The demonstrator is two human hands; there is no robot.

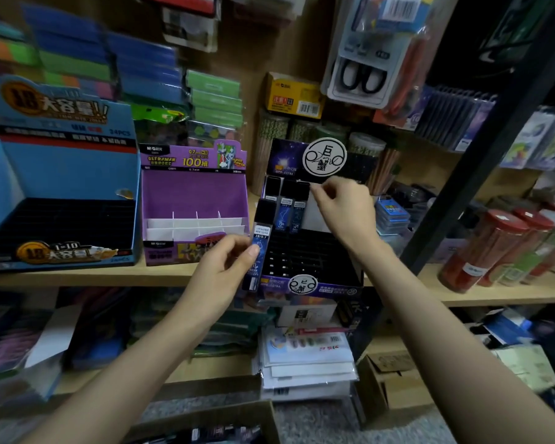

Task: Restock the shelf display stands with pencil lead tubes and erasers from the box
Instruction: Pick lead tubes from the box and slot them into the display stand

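lead tube (259, 248): glossy plastic | display stand (308, 288): printed card | shelf (481, 291): matt wood

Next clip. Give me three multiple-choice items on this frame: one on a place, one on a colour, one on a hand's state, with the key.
1. Where does the stand with white dividers sit?
A. Between the blue stand and the dark stand
B. On the floor
C. To the right of the dark stand

2. What colour is that divided stand?
A. Yellow
B. Purple
C. Red

3. What is the left hand doing?
A. Lying flat on a box
B. Hanging empty
C. Holding a lead tube

Key: 1 A, the blue stand is on its left and the dark stand on its right; 2 B, its walls and header card are purple; 3 C, thumb and fingers pinch the tube, held upright at the dark stand's left edge.
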